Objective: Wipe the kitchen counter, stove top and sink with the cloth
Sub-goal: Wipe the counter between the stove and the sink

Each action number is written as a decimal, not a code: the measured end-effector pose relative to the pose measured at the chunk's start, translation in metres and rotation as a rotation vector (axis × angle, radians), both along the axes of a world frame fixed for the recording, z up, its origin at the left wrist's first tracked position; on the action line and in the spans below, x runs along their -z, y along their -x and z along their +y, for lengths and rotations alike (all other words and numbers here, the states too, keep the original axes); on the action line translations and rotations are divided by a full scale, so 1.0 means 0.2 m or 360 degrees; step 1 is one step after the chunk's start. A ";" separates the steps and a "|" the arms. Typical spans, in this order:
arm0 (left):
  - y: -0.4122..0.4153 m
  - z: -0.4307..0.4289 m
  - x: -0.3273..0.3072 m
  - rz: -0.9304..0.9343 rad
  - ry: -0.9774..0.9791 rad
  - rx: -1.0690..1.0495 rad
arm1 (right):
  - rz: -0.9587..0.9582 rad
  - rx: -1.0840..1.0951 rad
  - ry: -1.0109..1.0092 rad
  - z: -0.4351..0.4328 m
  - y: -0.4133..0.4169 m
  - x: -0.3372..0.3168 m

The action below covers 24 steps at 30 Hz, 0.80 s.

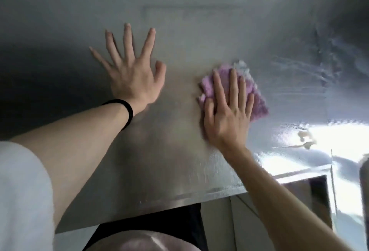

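Two hands: I am pressing both down on the steel surface (179, 160), left at ten o'clock of centre, right at three o'clock.
Left grip (132, 74): I am spreading it fully open, fingers fanned, palm flat on bare metal, holding nothing.
Wrist: I am wearing a black band (127, 110) there.
Right grip (225, 114): I am laying it flat and open over the cloth, fingers straight, pinning rather than clutching.
Cloth (257, 100): it is lying bunched under my right fingers, purple, sticking out toward one o'clock.
Smears (303, 71): wet streaks are showing at two o'clock of the cloth.
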<state>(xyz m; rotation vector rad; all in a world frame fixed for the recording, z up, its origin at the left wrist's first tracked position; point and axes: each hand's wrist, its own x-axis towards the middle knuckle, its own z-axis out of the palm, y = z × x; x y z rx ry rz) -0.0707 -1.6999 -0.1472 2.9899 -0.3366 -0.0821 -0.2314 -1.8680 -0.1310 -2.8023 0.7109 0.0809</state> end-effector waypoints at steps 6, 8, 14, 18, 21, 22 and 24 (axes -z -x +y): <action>-0.01 0.00 0.01 -0.0005 -0.0022 0.0008 | 0.0164 0.0063 -0.0021 0.49 0.57 0.01; 0.00 0.00 0.00 0.0002 -0.0015 0.0004 | 0.0193 0.0039 -0.0048 0.63 0.54 0.00; 0.00 0.01 -0.01 -0.0039 -0.0002 -0.0008 | 0.0079 -0.0572 -0.0076 0.85 0.57 0.00; -0.01 0.01 0.01 -0.0061 -0.0016 -0.0018 | 0.0049 -0.0748 -0.0117 0.60 0.57 0.00; 0.00 0.01 0.01 -0.0039 -0.0015 -0.0018 | 0.0073 -0.0707 -0.0143 0.26 0.63 0.01; 0.01 0.01 0.01 -0.0030 -0.0026 -0.0020 | 0.0081 -0.0681 -0.0119 0.12 0.65 0.01; 0.02 -0.01 -0.01 0.0008 -0.0037 -0.0016 | 0.0104 -0.0591 -0.0041 -0.19 0.72 0.01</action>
